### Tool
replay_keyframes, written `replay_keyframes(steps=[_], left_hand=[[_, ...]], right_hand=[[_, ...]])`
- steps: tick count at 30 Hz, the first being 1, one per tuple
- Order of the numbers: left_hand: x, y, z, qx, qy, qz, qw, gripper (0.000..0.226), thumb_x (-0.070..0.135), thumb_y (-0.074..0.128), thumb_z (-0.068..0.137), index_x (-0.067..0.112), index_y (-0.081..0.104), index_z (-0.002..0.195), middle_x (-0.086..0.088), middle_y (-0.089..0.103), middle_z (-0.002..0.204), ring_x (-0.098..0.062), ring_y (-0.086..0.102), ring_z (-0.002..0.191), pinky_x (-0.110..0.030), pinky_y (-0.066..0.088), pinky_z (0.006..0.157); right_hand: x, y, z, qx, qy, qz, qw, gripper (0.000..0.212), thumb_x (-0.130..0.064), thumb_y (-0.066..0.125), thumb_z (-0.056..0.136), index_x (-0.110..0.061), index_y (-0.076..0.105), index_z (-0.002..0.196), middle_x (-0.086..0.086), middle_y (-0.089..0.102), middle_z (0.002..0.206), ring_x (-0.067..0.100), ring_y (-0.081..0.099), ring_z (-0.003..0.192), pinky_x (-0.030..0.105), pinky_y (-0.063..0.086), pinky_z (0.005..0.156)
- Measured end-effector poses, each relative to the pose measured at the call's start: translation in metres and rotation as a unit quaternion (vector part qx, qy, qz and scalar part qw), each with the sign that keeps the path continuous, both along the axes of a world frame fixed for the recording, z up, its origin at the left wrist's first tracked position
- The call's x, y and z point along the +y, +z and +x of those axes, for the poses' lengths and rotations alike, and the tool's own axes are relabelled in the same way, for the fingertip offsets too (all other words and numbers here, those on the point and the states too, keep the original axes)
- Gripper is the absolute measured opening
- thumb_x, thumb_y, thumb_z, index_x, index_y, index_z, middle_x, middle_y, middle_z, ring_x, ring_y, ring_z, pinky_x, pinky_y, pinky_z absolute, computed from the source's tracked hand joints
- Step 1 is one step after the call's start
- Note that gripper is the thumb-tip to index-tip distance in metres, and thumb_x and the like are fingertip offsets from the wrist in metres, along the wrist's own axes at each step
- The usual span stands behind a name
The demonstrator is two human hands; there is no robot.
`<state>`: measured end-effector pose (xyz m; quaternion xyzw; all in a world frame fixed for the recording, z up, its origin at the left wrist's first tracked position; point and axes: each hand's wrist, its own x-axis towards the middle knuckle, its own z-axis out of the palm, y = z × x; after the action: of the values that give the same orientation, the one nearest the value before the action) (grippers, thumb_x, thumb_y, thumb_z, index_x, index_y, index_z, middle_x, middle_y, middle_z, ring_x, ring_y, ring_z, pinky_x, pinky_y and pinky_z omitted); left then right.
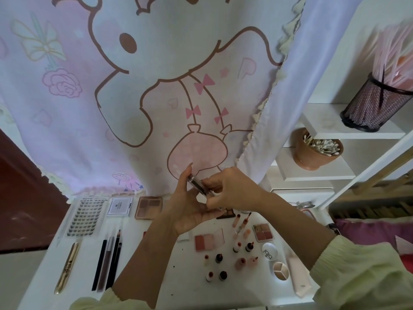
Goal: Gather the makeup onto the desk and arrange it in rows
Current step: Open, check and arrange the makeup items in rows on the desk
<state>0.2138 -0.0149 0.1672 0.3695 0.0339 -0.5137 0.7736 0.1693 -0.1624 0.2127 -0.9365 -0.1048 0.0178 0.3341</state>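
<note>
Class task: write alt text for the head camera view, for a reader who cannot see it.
The right hand pinches a slim silver tube against the straight fingers of the left hand, above a white desk. Makeup lies there in rough rows: lash tray, palettes, pencils, small bottles. A cartoon-print curtain hangs behind.

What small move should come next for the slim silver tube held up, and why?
Probably lower the slim silver tube onto the white desk beside the row of dark pencils: the right hand pinches it aloft against the left hand, and long items lie there.
</note>
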Motion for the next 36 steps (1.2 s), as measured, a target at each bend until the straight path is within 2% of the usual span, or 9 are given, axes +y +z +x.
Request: replay_keyframes(steps=[6,10,14,17,21,28,31,34,36], left_hand=[[0.001,0.0,0.0,0.002,0.0,-0.01,1.0,0.085,0.072,0.052,0.075,0.012,0.051,0.136,-0.018,0.057,0.134,-0.039,0.058,0.119,-0.051,0.05,0.095],[0.001,0.0,0.001,0.004,0.002,-0.015,1.0,0.084,0.072,0.05,0.076,0.013,0.051,0.135,-0.018,0.056,0.134,-0.038,0.058,0.119,-0.052,0.051,0.094],[0.0,0.001,0.001,0.011,0.001,-0.014,1.0,0.085,0.072,0.051,0.074,0.013,0.051,0.135,-0.017,0.056,0.134,-0.038,0.059,0.116,-0.052,0.052,0.092],[0.0,0.001,0.001,0.015,0.003,-0.012,1.0,0.084,0.072,0.051,0.074,0.013,0.052,0.134,-0.017,0.058,0.132,-0.037,0.06,0.115,-0.051,0.052,0.093],[0.0,0.001,0.001,0.02,0.009,-0.01,1.0,0.082,0.071,0.05,0.077,0.013,0.053,0.134,-0.017,0.06,0.13,-0.036,0.062,0.113,-0.05,0.055,0.087],[-0.001,0.001,0.004,0.03,0.014,-0.011,0.999,0.083,0.073,0.05,0.079,0.011,0.052,0.135,-0.017,0.058,0.132,-0.036,0.061,0.115,-0.05,0.055,0.084],[0.0,0.002,0.006,0.03,0.01,-0.004,0.999,0.083,0.073,0.049,0.079,0.011,0.052,0.134,-0.018,0.06,0.13,-0.036,0.062,0.113,-0.049,0.055,0.084],[0.001,0.003,0.006,0.029,0.007,-0.004,1.0,0.082,0.073,0.048,0.08,0.011,0.053,0.134,-0.017,0.06,0.13,-0.035,0.062,0.113,-0.049,0.054,0.087],[0.002,0.005,0.007,0.03,0.001,-0.014,0.999,0.082,0.072,0.046,0.082,0.01,0.051,0.135,-0.017,0.058,0.132,-0.036,0.06,0.116,-0.05,0.052,0.09]], right_hand=[[0.002,-0.003,0.0,-0.019,-0.002,-0.009,1.0,0.043,-0.041,0.054,0.067,-0.008,0.072,0.086,0.01,0.066,0.068,0.031,0.059,0.062,0.047,0.054,0.064],[0.003,0.001,0.0,-0.021,-0.004,-0.008,1.0,0.041,-0.042,0.054,0.068,-0.011,0.074,0.086,0.005,0.064,0.064,0.024,0.056,0.056,0.043,0.054,0.063],[0.005,0.002,-0.002,-0.036,-0.006,-0.01,0.999,0.027,-0.03,0.063,0.073,-0.008,0.074,0.085,0.005,0.062,0.061,0.021,0.05,0.052,0.042,0.051,0.058],[0.005,0.0,-0.002,-0.047,-0.01,-0.006,0.999,0.017,-0.022,0.065,0.073,-0.007,0.071,0.075,0.005,0.059,0.056,0.02,0.046,0.049,0.043,0.051,0.058],[0.007,-0.001,-0.003,-0.065,-0.022,0.0,0.998,0.015,-0.018,0.066,0.071,-0.006,0.064,0.063,0.003,0.052,0.05,0.012,0.037,0.046,0.042,0.05,0.056],[0.011,-0.001,-0.002,-0.088,-0.045,-0.01,0.995,0.016,-0.012,0.07,0.07,-0.004,0.061,0.06,0.007,0.053,0.051,0.011,0.036,0.046,0.032,0.041,0.049],[0.011,-0.001,-0.001,-0.093,-0.044,-0.006,0.995,0.013,-0.014,0.069,0.071,-0.006,0.063,0.062,0.002,0.053,0.051,0.012,0.038,0.045,0.026,0.041,0.048],[0.011,-0.004,0.001,-0.089,-0.041,-0.004,0.995,0.015,-0.021,0.064,0.072,-0.007,0.071,0.073,0.003,0.061,0.057,0.02,0.051,0.049,0.037,0.05,0.055],[0.011,-0.003,0.002,-0.078,-0.036,-0.008,0.996,0.021,-0.024,0.062,0.073,-0.008,0.074,0.081,0.004,0.066,0.063,0.02,0.056,0.054,0.038,0.052,0.059]])
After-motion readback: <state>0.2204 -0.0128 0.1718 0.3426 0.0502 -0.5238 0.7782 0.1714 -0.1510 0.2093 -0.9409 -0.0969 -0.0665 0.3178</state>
